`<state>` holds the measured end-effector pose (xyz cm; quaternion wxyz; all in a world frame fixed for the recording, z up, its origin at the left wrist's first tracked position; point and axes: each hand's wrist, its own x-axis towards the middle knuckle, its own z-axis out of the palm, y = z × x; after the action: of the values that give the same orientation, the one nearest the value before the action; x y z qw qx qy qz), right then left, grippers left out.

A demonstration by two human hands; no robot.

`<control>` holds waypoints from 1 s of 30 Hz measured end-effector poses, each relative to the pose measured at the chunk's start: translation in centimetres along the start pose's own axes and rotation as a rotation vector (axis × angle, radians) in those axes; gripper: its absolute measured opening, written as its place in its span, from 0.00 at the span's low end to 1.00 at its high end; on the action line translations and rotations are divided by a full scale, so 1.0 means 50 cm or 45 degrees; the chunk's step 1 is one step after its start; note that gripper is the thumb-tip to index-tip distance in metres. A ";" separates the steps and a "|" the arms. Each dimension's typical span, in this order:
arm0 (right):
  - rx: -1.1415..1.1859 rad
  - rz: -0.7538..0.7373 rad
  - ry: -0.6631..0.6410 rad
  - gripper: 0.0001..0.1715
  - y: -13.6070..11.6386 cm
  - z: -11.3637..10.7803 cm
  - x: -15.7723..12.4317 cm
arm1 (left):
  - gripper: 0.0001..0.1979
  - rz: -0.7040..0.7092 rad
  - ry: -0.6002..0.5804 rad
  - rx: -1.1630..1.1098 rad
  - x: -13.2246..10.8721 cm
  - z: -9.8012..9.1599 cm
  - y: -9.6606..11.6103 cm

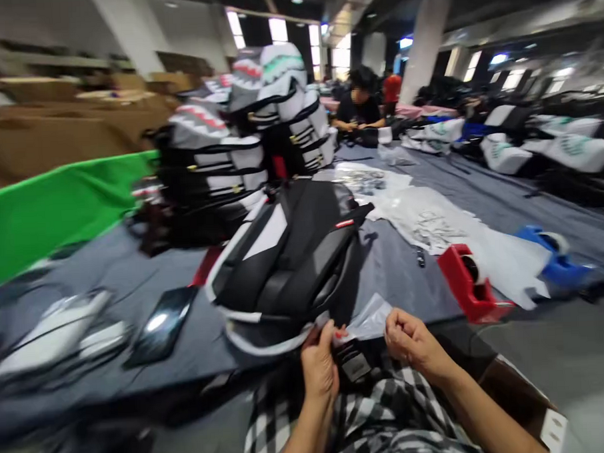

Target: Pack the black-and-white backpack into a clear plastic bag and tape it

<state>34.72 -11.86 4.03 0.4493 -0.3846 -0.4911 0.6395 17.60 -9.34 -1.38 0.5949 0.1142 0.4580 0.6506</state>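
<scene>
I have a single view, from the head-worn camera, looking forward and down over the person's lap. The left hand (318, 362) and right hand (416, 345) sit very near at the bottom, and the grey-covered table (399, 276) stretches toward a distant concrete pillar (424, 47). The frame seems tilted, though the smeared edges make that hard to judge.

The left hand (318, 366) and right hand (414, 342) pinch a clear plastic bag (369, 320) just beside a black-and-white backpack (288, 254) at twelve o'clock. A red tape dispenser (469, 282) sits at two o'clock, a blue tape dispenser (556, 259) beyond it, and stacked shark-mouth backpacks (218, 150) rise at eleven.
</scene>
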 end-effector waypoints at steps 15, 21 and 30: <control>-1.566 -0.267 -0.221 0.08 -0.006 0.090 0.174 | 0.30 0.141 -0.102 -0.116 0.019 -0.010 -0.023; -1.887 -0.291 -0.096 0.04 -0.005 0.110 0.174 | 0.30 0.123 -0.127 -0.128 0.021 -0.017 -0.027; -2.004 -0.400 -0.033 0.06 -0.005 0.108 0.170 | 0.26 0.126 -0.196 -0.051 0.016 -0.016 -0.018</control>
<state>27.15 -5.26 5.03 0.1253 -0.5073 -0.8517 0.0393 17.44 -9.15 -2.80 0.5976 0.1745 0.3918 0.6774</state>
